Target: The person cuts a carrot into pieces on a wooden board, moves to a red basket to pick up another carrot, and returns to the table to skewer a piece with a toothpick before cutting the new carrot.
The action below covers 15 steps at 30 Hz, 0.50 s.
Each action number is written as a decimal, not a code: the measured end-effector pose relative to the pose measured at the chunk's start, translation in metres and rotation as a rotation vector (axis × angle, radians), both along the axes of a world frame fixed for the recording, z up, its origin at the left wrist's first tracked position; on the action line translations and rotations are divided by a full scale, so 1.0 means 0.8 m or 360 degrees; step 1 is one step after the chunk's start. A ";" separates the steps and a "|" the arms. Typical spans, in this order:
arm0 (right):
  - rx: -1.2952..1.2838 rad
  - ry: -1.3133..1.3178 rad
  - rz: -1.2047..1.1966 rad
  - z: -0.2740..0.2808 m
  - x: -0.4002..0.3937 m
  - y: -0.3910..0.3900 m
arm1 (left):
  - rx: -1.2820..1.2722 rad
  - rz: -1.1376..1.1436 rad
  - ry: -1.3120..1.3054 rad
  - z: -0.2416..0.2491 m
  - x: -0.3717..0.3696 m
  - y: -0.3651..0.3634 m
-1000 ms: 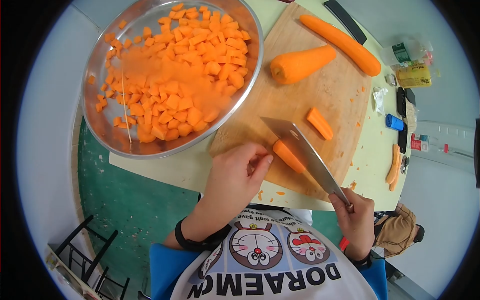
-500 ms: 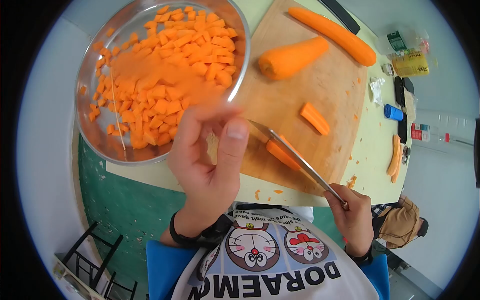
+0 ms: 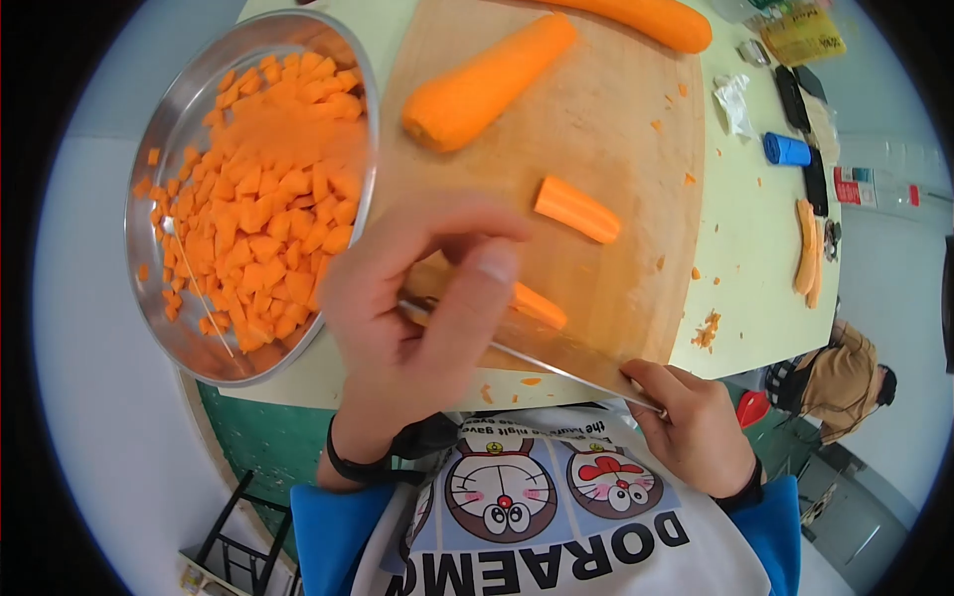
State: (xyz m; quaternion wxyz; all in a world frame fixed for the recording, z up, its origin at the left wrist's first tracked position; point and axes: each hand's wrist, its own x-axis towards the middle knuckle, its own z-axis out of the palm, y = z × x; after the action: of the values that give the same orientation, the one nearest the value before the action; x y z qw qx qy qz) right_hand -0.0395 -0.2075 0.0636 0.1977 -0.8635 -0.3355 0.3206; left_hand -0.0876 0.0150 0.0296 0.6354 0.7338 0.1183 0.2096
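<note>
My left hand (image 3: 422,288) is over the near left part of the cutting board (image 3: 636,288), slightly blurred, fingers curved and a little apart from the thumb, with nothing seen in it. My right hand (image 3: 691,427) grips a knife (image 3: 571,375), whose blade reaches left behind my left thumb. A short carrot piece (image 3: 539,306) lies just beyond the blade, partly hidden by my left hand. Farther up the board lie another cut piece (image 3: 578,210), a thick peeled carrot (image 3: 492,84) and a long one (image 3: 636,20).
A metal bowl (image 3: 370,149) of diced carrot and a thin stick stands left of the board. On the table's right are a blue roll (image 3: 786,149), crumpled white paper (image 3: 733,104), carrot strips (image 3: 807,253) and bottles. Another person (image 3: 840,382) is at the far right.
The view has shifted, so the board and bowl appear farther left. The knife blade has tilted flatter, its tip now behind my left thumb. My right hand still holds it.
</note>
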 end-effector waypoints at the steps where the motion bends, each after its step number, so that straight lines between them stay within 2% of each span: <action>1: -0.0011 -0.0004 0.0056 0.001 0.002 0.000 | 0.0018 0.0063 0.0053 0.001 0.000 -0.001; 2: -0.0022 -0.0007 0.0113 0.003 0.003 0.000 | 0.0024 0.0032 0.0062 0.004 0.000 -0.005; 4: -0.0052 0.0051 0.0091 0.005 0.006 0.001 | -0.0218 0.0167 0.0220 0.012 0.001 -0.011; 5: -0.0086 0.0100 0.0103 0.005 0.007 0.001 | -0.0108 0.0130 0.0170 0.009 0.002 -0.009; 15: 0.0029 0.0003 0.0210 -0.007 0.010 -0.008 | 0.0021 0.0043 -0.0046 -0.006 0.000 -0.005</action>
State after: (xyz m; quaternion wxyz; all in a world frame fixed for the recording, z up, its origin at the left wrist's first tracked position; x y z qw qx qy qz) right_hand -0.0311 -0.2139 0.0577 0.1843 -0.8373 -0.3944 0.3308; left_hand -0.0875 0.0107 0.0251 0.6293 0.7331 0.1176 0.2295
